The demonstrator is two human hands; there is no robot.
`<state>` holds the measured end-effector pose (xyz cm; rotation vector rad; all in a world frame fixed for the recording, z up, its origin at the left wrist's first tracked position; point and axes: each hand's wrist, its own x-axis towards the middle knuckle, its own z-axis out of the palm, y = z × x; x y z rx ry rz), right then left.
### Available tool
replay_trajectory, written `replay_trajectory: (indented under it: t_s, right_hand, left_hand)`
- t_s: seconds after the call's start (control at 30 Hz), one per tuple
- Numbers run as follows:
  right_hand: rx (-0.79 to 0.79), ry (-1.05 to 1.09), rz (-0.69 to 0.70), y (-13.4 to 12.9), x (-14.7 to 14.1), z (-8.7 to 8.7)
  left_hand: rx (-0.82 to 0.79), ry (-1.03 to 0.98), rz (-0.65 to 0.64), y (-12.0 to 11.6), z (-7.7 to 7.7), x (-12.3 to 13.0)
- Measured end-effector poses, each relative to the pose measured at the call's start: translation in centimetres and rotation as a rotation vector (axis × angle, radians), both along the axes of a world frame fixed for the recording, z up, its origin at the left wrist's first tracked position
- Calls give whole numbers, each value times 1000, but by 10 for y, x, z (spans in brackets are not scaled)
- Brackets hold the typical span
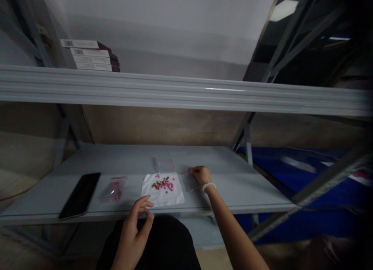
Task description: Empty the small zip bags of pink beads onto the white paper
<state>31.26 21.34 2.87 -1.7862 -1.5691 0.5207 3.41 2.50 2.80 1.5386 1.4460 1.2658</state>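
Three small bags around one heap of pink pills [165, 185] on white paper [163, 198].

Most pills lie on the paper between my hands; a few are already in the bag [114, 190] ahead and left of my left hand [132, 230], whose fingers [145, 204] curl loosely, thumb apart, with nothing I can see held. My right hand [201, 175] sits at the top edge of a clear bag [189, 183] that looks empty, fingertips [192, 169] pressed together, though I cannot tell if they grip it. Another clear bag [162, 165] lies beyond the paper, also seemingly empty.
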Motion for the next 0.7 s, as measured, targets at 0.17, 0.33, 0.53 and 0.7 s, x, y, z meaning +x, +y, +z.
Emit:
replay_trajectory:
  t_s: [0.17, 0.33, 0.53, 0.7]
  right_hand:
    - [15, -115, -5, 4, -4, -9]
    - [35, -185, -4, -3, -7, -8]
    - [159, -213, -20, -46, -8, 33]
    - [656, 55, 159, -152, -36, 121]
  left_hand:
    - [13, 21, -21, -1, 3, 6]
    - [27, 40, -32, 0, 3, 7]
    - [76, 39, -16, -7, 13, 5]
    - [417, 12, -48, -35, 80, -2]
